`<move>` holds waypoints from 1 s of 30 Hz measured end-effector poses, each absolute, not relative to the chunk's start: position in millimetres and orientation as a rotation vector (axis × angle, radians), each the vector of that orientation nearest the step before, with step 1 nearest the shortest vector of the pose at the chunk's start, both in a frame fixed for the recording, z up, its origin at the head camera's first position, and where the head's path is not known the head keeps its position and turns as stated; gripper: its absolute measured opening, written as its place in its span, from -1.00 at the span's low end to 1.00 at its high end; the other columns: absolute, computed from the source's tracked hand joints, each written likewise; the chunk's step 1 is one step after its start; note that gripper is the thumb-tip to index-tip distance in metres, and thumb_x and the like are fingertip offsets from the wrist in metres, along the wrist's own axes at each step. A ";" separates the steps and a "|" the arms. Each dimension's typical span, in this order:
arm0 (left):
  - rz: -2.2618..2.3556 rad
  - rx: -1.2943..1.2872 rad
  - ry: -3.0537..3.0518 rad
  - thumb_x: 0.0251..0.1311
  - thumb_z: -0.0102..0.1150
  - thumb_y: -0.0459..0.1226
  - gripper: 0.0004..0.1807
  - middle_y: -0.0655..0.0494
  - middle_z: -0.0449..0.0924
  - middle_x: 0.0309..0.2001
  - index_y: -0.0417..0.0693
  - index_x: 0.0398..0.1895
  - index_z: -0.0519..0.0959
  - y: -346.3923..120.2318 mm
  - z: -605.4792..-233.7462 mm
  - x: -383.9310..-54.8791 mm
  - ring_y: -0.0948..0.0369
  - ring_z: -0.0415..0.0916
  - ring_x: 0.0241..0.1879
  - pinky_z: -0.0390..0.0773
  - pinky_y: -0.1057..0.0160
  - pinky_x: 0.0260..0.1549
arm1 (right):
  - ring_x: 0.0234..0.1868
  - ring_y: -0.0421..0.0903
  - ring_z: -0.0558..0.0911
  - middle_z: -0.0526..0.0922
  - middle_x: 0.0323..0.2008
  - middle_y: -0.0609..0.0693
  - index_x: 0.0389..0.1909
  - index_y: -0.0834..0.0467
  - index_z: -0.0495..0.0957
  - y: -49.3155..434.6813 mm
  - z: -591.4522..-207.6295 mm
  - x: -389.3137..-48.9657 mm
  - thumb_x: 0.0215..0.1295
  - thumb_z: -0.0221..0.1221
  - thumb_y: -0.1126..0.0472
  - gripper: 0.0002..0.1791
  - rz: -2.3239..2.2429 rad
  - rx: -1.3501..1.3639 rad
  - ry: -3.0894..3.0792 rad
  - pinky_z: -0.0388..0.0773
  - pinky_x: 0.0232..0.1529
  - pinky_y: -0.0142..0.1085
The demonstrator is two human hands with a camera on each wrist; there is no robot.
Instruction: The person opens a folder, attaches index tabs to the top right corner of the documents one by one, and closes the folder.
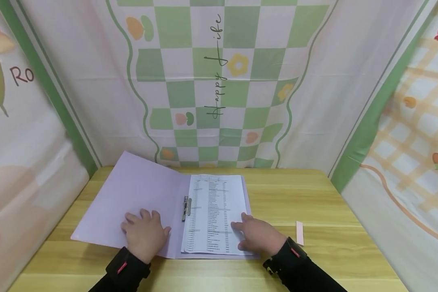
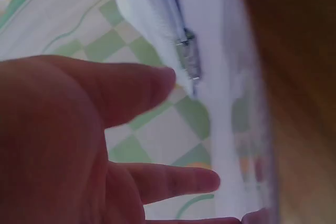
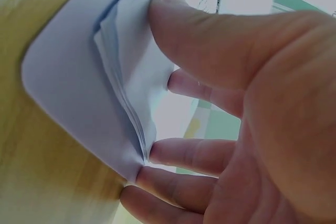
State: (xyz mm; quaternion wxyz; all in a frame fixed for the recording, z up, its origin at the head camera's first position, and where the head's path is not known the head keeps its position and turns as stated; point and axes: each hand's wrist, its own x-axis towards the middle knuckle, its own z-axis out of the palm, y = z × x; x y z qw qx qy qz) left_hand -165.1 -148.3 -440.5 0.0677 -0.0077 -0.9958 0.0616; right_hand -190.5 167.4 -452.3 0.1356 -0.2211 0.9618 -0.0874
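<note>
Folder [image 1: 131, 190] lies open. Left hand [image 1: 146, 235], fingers spread, rests on its left cover, gripping nothing; right hand [image 1: 260, 235], loosely open, touches papers [image 1: 217, 215] on its right.

You have one left hand [image 1: 146, 235] and one right hand [image 1: 260, 235] over one worktop [image 1: 288, 194], with two black wrist straps [image 1: 121, 263]. You can count one purple folder [image 1: 131, 190], one metal clip [image 1: 185, 208], one pink strip [image 1: 299, 233] and one stack of several sheets [image 1: 217, 215], too tightly layered for you to number.
</note>
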 end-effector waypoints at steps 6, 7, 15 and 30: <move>-0.014 0.040 -3.148 0.19 0.18 0.25 -0.14 -0.65 0.35 0.06 -0.31 0.25 0.49 -153.6 -451.7 -176.4 -0.57 0.37 -0.23 0.54 -0.30 -0.52 | 0.33 0.26 0.37 0.35 0.35 0.31 0.27 0.01 0.57 166.9 -454.9 -192.0 0.10 0.46 0.03 -0.34 -0.228 -0.641 2.788 0.38 0.21 0.08; -0.039 0.042 -3.164 0.20 0.16 0.26 -0.14 -0.65 0.35 0.05 -0.31 0.27 0.47 -155.6 -453.8 -178.4 -0.55 0.38 -0.25 0.54 -0.28 -0.53 | 0.33 0.26 0.37 0.35 0.36 0.30 0.27 0.01 0.57 167.1 -455.5 -192.2 0.10 0.45 0.02 -0.34 -0.222 -0.639 2.789 0.38 0.21 0.08; -0.121 -0.029 -3.198 0.28 0.02 0.29 -0.07 -0.63 0.44 -0.05 -0.39 0.31 0.40 -167.7 -469.6 -187.2 -0.36 0.50 -0.23 0.47 -0.31 -0.23 | 0.33 0.27 0.37 0.32 0.38 0.29 0.29 0.00 0.55 167.3 -456.8 -192.7 0.10 0.45 0.02 -0.33 -0.244 -0.635 2.779 0.39 0.20 0.10; -0.021 -0.096 -3.251 0.07 0.33 0.22 -0.20 -0.35 0.51 -0.17 -0.23 0.17 0.57 -157.1 -452.8 -213.1 -0.09 0.45 -0.29 0.56 -0.12 -0.43 | 0.34 0.27 0.35 0.32 0.37 0.30 0.28 0.00 0.56 169.4 -455.2 -192.7 0.11 0.45 0.04 -0.34 -0.253 -0.633 2.781 0.38 0.21 0.09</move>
